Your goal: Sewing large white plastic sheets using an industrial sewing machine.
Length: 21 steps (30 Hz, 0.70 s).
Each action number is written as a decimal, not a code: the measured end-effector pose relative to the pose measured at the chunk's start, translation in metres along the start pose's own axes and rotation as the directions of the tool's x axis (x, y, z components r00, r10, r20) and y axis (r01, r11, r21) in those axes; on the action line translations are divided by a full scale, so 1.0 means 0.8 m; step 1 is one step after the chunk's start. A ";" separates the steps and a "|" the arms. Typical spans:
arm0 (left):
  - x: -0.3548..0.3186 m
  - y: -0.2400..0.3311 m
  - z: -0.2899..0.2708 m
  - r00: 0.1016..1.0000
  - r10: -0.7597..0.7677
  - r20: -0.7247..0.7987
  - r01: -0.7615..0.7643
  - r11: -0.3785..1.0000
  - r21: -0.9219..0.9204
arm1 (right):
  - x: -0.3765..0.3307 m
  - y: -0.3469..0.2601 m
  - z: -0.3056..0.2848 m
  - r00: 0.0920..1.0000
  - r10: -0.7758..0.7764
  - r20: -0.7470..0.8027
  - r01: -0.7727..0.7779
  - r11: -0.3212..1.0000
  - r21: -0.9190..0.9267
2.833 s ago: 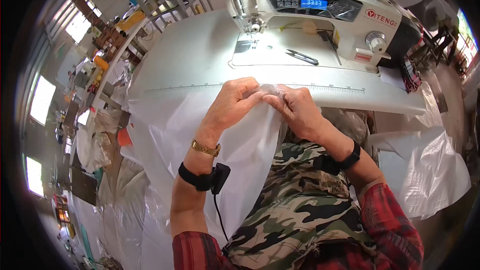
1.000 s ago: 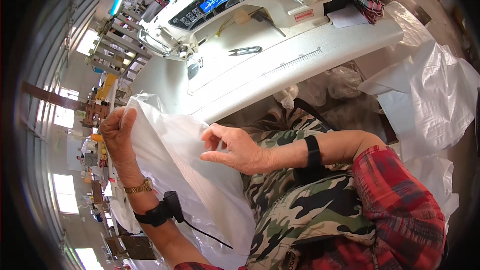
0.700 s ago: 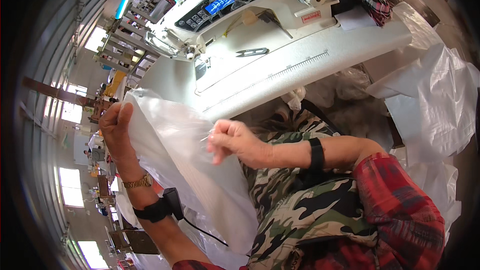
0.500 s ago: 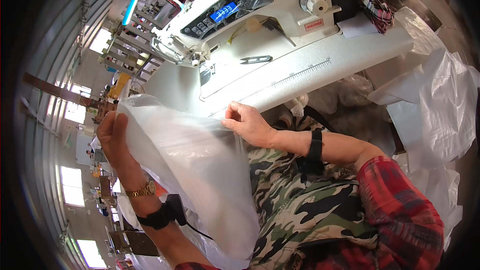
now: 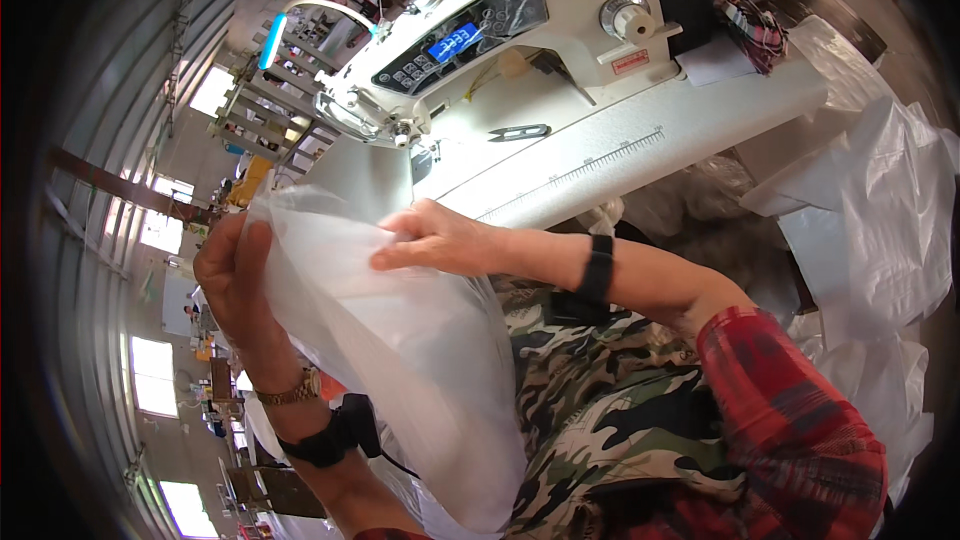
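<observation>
Softly translucent white sheeting, thin, smooth, loosely draped, lightly creased.

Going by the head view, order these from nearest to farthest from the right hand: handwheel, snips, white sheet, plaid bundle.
1. White sheet: overlapped by the right hand; contact unclear.
2. Snips: up and right, on the table.
3. Handwheel: farther right, on the sewing machine.
4. Plaid bundle: rightmost, past the handwheel.

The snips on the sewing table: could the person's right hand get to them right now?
Probably yes. The snips lie uncovered on the sewing table, and nothing visible blocks the way from the right hand, which is over the white sheet.
</observation>
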State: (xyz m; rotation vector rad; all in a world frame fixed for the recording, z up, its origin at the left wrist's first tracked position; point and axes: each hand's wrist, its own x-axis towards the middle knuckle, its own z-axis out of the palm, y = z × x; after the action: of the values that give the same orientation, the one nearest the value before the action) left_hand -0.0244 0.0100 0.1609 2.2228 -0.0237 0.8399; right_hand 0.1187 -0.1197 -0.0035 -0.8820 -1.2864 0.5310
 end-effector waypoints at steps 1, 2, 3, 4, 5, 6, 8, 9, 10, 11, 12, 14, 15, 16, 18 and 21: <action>0.004 0.000 0.001 1.000 0.006 -0.018 -0.006 0.999 0.048 | -0.016 0.007 0.002 0.996 0.053 -0.072 -0.054 0.998 -0.009; 0.010 -0.001 0.001 0.999 0.014 -0.036 -0.010 0.995 0.094 | -0.031 0.013 0.002 0.984 0.106 -0.144 -0.109 0.994 -0.016; 0.015 -0.005 0.000 0.999 0.016 -0.042 -0.012 0.995 0.096 | -0.048 0.017 0.003 0.983 0.073 -0.167 -0.090 0.991 -0.095; 0.018 -0.015 -0.005 0.999 0.040 -0.013 -0.036 0.975 0.219 | -0.061 0.020 0.002 0.982 0.038 -0.183 -0.070 0.983 -0.172; 0.021 -0.025 -0.006 0.998 0.059 0.019 -0.062 0.939 0.338 | -0.072 0.025 -0.003 0.984 0.037 -0.174 -0.068 0.983 -0.173; 0.027 -0.036 0.005 0.998 0.063 0.016 -0.065 0.941 0.332 | -0.084 0.029 -0.014 0.952 0.132 -0.276 -0.206 0.944 -0.259; 0.033 -0.052 0.029 0.996 0.083 0.035 -0.089 0.958 0.271 | -0.089 0.028 -0.016 0.901 0.212 -0.378 -0.344 0.880 -0.326; 0.037 -0.060 0.038 0.996 0.081 0.034 -0.087 0.959 0.268 | -0.088 0.020 -0.016 0.873 -0.111 -0.475 -0.200 0.806 -0.556; 0.041 -0.065 0.044 0.996 0.086 0.033 -0.092 0.961 0.263 | -0.085 0.006 -0.018 0.772 -0.433 -0.466 -0.102 0.639 -0.763; 0.045 -0.069 0.050 0.996 0.062 0.070 -0.080 0.958 0.276 | -0.085 -0.011 -0.017 0.823 -0.452 -0.344 -0.007 0.598 -0.802; 0.049 -0.073 0.056 0.993 0.038 0.108 -0.068 0.954 0.293 | -0.081 -0.039 -0.011 0.859 -0.464 -0.217 0.093 0.557 -0.825; 0.054 -0.085 0.064 0.988 0.071 0.138 -0.112 0.943 0.315 | -0.067 -0.081 0.025 0.745 -0.657 0.117 0.398 0.297 -0.868; 0.053 -0.088 0.065 0.987 0.075 0.141 -0.117 0.940 0.322 | -0.055 -0.090 0.047 0.692 -0.670 0.267 0.560 0.267 -0.784; 0.057 -0.093 0.071 0.985 0.084 0.151 -0.129 0.939 0.320 | -0.047 -0.094 0.059 0.617 -0.675 0.404 0.696 0.230 -0.680; 0.061 -0.102 0.080 0.983 0.088 0.164 -0.137 0.938 0.318 | -0.049 -0.087 0.068 0.755 -0.426 0.499 0.647 0.362 -0.671; 0.060 -0.112 0.074 0.986 0.078 0.148 -0.121 0.944 0.307 | -0.059 -0.076 0.052 0.763 0.172 0.623 0.485 0.485 -0.728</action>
State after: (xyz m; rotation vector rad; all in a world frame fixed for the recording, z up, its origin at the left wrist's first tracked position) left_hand 0.0701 0.0470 0.1013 2.5957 -0.0711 0.7912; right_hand 0.0601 -0.1806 0.0185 -1.4605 -2.3650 -0.0968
